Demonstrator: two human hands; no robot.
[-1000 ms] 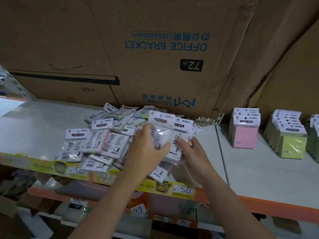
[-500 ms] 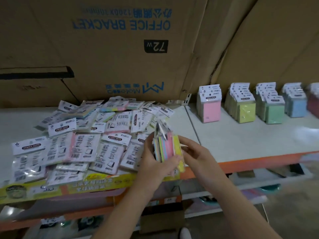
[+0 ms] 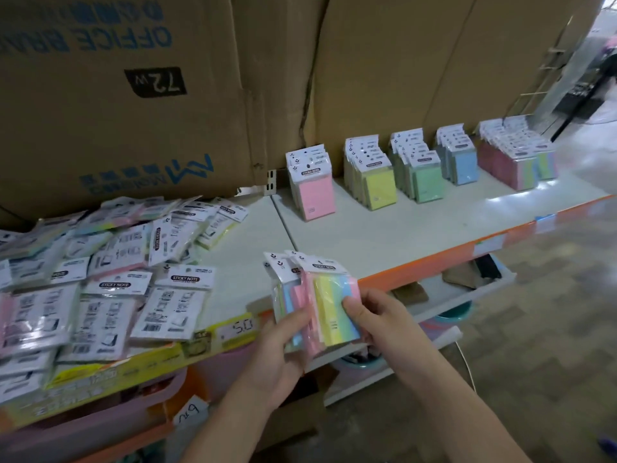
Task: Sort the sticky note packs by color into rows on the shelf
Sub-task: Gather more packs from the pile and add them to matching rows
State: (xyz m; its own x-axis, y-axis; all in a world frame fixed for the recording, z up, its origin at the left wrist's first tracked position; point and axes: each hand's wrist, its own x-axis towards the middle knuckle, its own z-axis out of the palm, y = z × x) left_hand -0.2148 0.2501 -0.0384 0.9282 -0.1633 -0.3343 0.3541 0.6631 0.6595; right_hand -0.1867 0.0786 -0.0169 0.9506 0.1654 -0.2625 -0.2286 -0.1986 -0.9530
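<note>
Sticky note packs (image 3: 329, 304) upright between left hand (image 3: 278, 357) and right hand (image 3: 380, 320)

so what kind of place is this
Probably a shop or stockroom: a white shelf with an orange front edge and a handwritten price tag, wrapped sticky note packs in colour rows, brown cardboard cartons behind.

Single head-worn wide-angle view, facing forward and down, close above the shelf (image 3: 384, 238) edge

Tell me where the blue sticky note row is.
In the head view, the blue row stands upper right on the shelf, between the green row and the multicolour row.
</note>
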